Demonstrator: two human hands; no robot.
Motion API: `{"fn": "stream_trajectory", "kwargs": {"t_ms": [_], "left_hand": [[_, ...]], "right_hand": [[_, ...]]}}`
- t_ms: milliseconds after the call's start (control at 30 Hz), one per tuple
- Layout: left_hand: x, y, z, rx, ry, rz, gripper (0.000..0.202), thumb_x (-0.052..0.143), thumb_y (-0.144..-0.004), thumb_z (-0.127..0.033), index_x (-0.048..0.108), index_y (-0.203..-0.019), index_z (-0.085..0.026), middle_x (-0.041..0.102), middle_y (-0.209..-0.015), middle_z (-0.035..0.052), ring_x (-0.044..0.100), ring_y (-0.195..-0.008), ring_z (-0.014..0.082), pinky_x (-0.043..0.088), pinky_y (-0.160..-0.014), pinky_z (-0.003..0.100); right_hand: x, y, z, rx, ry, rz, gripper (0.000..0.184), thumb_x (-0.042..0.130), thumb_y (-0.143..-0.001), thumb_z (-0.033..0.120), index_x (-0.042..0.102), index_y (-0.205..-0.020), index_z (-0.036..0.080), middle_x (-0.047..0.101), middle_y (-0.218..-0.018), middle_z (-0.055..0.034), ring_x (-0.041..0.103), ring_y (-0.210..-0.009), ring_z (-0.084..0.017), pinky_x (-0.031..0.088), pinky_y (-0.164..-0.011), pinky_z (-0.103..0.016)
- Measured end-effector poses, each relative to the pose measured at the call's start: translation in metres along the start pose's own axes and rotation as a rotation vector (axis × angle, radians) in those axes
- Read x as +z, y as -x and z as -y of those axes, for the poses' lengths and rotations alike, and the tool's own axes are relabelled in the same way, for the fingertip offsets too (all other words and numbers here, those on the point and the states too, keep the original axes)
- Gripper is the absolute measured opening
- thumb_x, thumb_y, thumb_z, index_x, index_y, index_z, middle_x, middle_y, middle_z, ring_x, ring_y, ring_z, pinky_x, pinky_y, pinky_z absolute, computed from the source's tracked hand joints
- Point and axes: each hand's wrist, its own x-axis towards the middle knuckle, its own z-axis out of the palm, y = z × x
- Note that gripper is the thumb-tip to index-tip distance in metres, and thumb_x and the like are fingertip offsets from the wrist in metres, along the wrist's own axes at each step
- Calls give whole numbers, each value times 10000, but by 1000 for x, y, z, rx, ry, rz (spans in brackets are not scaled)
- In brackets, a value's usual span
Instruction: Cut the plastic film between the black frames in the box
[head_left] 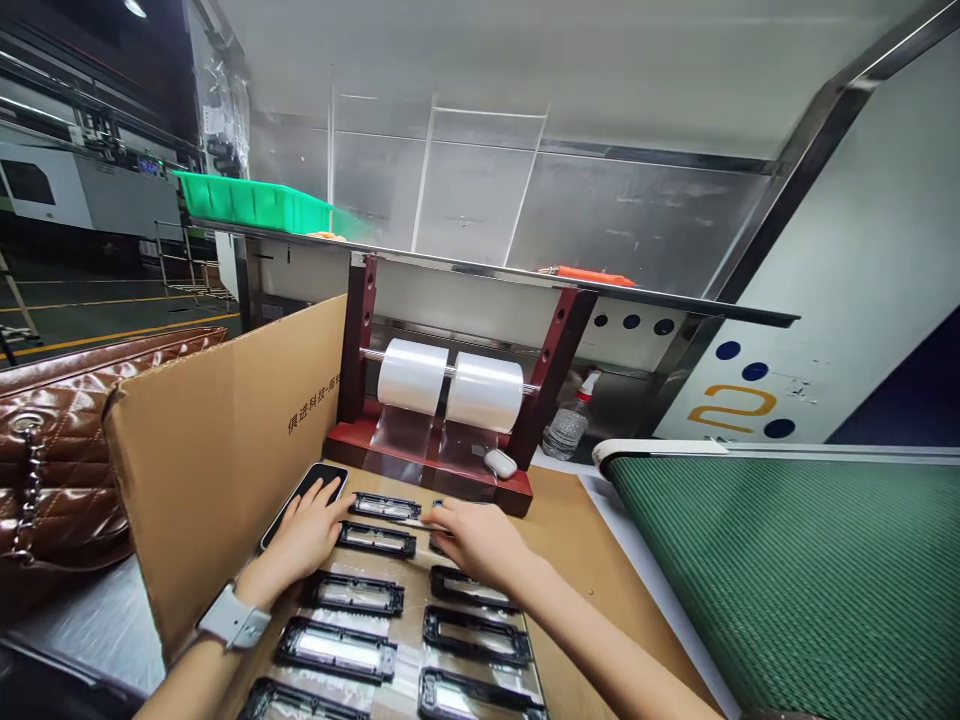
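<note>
eight black plastic frames lie on the tabletop in two columns, four in the left column and four in the right one, though the top right frame is mostly hidden under the right hand. each frame seems to sit under a strip of clear film. the left hand lies flat with fingers spread, its fingertips touching the second frame of the left column and the edge of a black phone; this grip is open and holds nothing. the right hand is palm down over the top of the right column, fingers pointing to the top left frame; if its grip pinches the film or a frame, i cannot tell. on the left wrist there is one watch with a grey band.

behind the frames stands one dark red holder with two rolls of clear film on one rod, and one small white object rests on its base. one cardboard box flap stands at the left, one brown quilted bag is beside it. one clear bottle stands behind the holder. one green conveyor belt runs at the right. on the shelf above there is one green plastic bin; its content is not visible.
</note>
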Motion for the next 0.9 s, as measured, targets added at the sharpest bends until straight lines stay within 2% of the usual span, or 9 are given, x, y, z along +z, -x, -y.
{"fn": "stream_trajectory", "kwargs": {"t_ms": [167,433,667,900], "left_hand": [[-6,-15,6,19,11,44,534,529,-865,-87,443,-1357,-276,275,-1502,103,169,-1370,358,208,-1069,644],[-16,-23,12,86,29,157,574,567,-844,-99,420,-1368,-281,241,-1515,93,144,-1376,342,216,-1086,593],[-16,-24,13,89,28,209,559,534,-872,-124,384,-1385,-287,193,-1527,90,97,-1383,337,194,-1093,578],[-20,-26,11,71,25,245,560,540,-878,-147,371,-1390,-294,172,-1534,85,71,-1389,330,165,-1097,580]], "right_hand": [[19,-41,13,-30,-19,-21,230,510,-940,240,621,-1139,272,665,-1029,-23,650,-920,-208,491,-727,-257],[36,-78,21,-79,-19,-17,230,528,-919,245,632,-1123,247,673,-1001,-36,657,-908,-229,514,-747,-292],[41,-82,13,-123,-21,2,248,531,-919,246,629,-1146,264,676,-1011,-16,655,-904,-217,509,-722,-279],[34,-72,-5,-145,-14,40,223,550,-904,238,650,-1100,271,682,-1018,1,652,-905,-192,476,-712,-239]]}}
